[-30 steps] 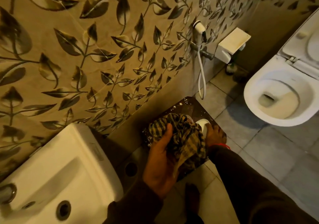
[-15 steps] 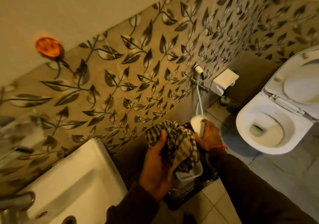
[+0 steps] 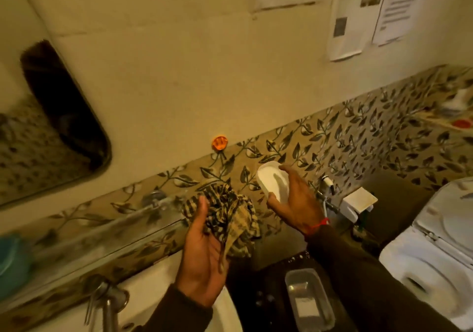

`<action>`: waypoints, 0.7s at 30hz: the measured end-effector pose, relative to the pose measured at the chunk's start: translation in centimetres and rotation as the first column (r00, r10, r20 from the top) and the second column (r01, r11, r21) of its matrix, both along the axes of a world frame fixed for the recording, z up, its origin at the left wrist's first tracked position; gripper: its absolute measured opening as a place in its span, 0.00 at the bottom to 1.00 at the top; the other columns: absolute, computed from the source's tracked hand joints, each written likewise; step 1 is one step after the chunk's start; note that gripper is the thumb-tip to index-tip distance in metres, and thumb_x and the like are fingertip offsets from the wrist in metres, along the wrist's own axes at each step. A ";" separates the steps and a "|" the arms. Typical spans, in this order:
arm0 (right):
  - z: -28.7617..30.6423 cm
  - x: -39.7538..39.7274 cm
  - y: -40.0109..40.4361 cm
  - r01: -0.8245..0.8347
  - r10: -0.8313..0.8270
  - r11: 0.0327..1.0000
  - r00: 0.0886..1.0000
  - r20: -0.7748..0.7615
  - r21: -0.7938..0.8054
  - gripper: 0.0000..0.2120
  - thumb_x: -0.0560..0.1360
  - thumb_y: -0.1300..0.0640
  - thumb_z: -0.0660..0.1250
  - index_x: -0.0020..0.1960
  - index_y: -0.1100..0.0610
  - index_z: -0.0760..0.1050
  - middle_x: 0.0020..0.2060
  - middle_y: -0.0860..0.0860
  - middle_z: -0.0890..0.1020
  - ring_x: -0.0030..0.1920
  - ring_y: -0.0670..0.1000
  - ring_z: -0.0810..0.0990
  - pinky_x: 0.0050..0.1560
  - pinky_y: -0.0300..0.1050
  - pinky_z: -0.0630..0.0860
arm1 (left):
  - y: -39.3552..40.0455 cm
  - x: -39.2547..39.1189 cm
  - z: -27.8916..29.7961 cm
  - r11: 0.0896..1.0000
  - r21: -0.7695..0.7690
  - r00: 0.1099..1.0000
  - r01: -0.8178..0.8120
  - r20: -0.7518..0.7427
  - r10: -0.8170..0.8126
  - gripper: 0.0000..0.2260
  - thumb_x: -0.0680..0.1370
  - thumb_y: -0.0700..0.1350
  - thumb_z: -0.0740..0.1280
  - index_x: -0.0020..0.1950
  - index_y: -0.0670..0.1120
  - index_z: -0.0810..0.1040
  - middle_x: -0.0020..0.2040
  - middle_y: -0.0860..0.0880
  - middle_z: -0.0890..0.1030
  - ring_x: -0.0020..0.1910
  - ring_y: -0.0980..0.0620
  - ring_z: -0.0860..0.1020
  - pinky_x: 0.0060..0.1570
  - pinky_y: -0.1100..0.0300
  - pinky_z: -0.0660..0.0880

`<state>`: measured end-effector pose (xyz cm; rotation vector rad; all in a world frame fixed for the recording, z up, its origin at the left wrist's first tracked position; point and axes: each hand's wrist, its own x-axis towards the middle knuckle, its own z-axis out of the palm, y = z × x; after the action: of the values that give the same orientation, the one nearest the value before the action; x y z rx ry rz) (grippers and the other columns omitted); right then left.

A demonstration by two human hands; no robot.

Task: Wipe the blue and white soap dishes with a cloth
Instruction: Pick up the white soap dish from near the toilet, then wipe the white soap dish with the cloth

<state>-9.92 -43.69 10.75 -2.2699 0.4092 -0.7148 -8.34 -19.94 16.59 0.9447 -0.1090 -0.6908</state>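
Currently white soap dish (image 3: 273,183) held raised before leaf-tiled wall in right hand (image 3: 297,203), fingers closed round rim. Checked cloth (image 3: 225,216) bunched in left hand (image 3: 204,252), apart from dish. Wiping of white dish judged unfinished. Blue dish not identified; bluish blur at left edge unclear.

Counted here: 2 hands, left (image 3: 204,257) and right (image 3: 297,203); 1 checked cloth (image 3: 227,216); 1 white soap dish (image 3: 272,184); 1 clear tray (image 3: 308,298); 1 toilet (image 3: 435,252); 1 mirror (image 3: 51,137); 1 orange wall hook (image 3: 219,142); 3 papers on the wall (image 3: 348,19)
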 end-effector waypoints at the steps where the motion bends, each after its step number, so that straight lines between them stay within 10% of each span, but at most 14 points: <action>1: 1.7 0.2 1.5 -0.029 0.029 0.999 1.000 0.004 -0.030 0.37 0.70 0.43 0.71 0.74 0.47 0.57 0.68 0.53 0.71 0.64 0.54 0.71 0.56 0.54 0.79 | 1.4 0.1 0.8 0.999 -0.019 1.000 -0.026 0.011 0.027 0.27 0.79 0.64 0.64 0.69 0.47 0.79 0.65 0.40 0.82 0.64 0.43 0.82 0.51 0.50 0.83; 11: 12.4 0.6 15.0 -0.358 0.360 0.927 0.933 0.000 -0.116 0.31 0.70 0.37 0.65 0.70 0.43 0.63 0.65 0.48 0.72 0.57 0.51 0.76 0.46 0.48 0.82 | 12.9 0.5 2.8 0.975 -0.028 0.971 -0.220 0.085 0.221 0.23 0.81 0.61 0.61 0.69 0.49 0.79 0.64 0.44 0.84 0.62 0.44 0.83 0.66 0.43 0.74; 16: 12.6 1.1 20.6 -0.498 0.442 0.812 0.865 0.237 0.305 0.14 0.73 0.47 0.61 0.56 0.34 0.74 0.52 0.36 0.76 0.45 0.47 0.80 0.34 0.41 0.80 | 16.6 1.0 3.2 0.946 -0.008 0.941 -0.325 0.097 0.324 0.24 0.80 0.59 0.64 0.73 0.51 0.73 0.64 0.44 0.84 0.62 0.42 0.83 0.68 0.38 0.73; 21: 12.0 1.2 22.8 -0.493 0.248 0.445 0.870 0.426 0.748 0.10 0.71 0.41 0.64 0.49 0.41 0.80 0.47 0.54 0.83 0.38 0.49 0.79 0.29 0.45 0.75 | 18.6 1.4 3.1 0.937 -0.007 0.934 -0.348 0.081 0.348 0.23 0.80 0.57 0.65 0.73 0.50 0.74 0.63 0.42 0.84 0.61 0.40 0.83 0.67 0.37 0.74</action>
<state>-8.74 -20.85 22.74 -1.2173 0.0562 -0.4097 -6.95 -1.31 19.71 0.9691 -0.0089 -0.3246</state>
